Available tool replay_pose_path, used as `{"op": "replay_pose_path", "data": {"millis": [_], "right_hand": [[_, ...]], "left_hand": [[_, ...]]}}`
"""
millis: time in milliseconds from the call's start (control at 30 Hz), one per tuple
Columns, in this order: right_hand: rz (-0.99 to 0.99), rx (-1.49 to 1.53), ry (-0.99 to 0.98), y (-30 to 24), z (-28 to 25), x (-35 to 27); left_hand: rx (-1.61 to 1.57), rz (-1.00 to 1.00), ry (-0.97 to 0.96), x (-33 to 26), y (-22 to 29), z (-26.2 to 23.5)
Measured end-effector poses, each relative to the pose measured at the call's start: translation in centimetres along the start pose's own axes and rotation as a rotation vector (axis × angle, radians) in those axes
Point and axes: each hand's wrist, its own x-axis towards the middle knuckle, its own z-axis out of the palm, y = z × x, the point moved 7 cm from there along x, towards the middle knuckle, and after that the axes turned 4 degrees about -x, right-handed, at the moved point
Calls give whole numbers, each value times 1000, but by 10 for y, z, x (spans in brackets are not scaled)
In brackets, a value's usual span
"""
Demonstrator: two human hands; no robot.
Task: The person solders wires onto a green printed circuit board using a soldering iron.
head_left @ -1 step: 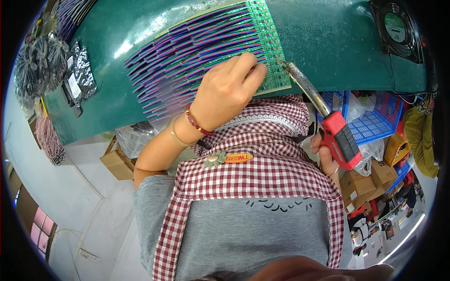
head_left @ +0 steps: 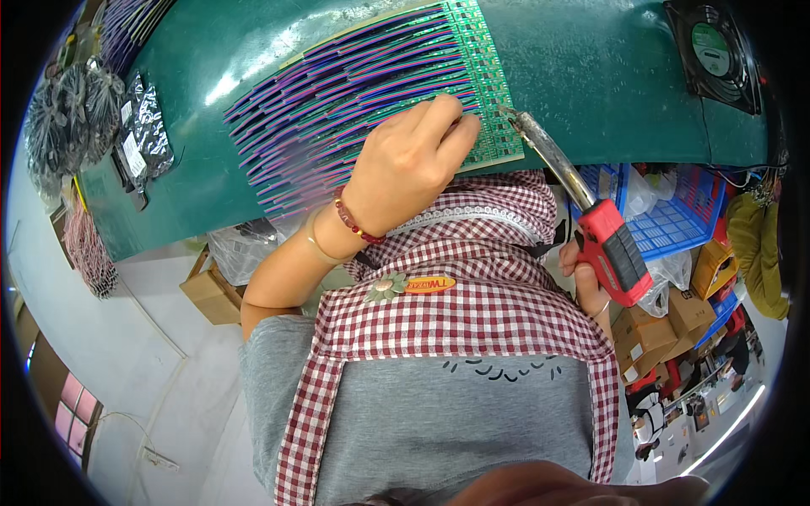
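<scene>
while your left hand (head_left: pixel 405 164) lay flat, holding nothing, on the wires (head_left: pixel 337 101), nothing shifted; your right hand (head_left: pixel 582 278) gripped the soldering iron (head_left: pixel 582 211), seemingly touching the circuit board (head_left: pixel 483 76).

On the green bench (head_left: pixel 591 76), open mat lies between the circuit strip (head_left: pixel 481 93) and the black fan (head_left: pixel 717 51) in the far right corner, giving room on that side. Fanned coloured wires (head_left: pixel 337 110) cover the middle, and bagged parts (head_left: pixel 139 139) with wire bundles (head_left: pixel 72 110) crowd the left end. The left hand (head_left: pixel 405 160) covers the wires' near edge; the soldering iron (head_left: pixel 591 219) slants in from the right.
</scene>
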Motion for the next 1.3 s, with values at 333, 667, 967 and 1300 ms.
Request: {"op": "replay_pose_path", "data": {"millis": [333,667,967,1300], "right_hand": [[52,-10,-22,5,3,0],[58,-101,-27,15,3,-10],[123,-13,-23,12,6,-7],[4,-333,117,-12,5,11]], "left_hand": [[51,44,-10,2,3,0],[101,69,-56,4,3,-2],[96,75,-50,6,2,-3],[72,71,-88,8,2,-2]]}}
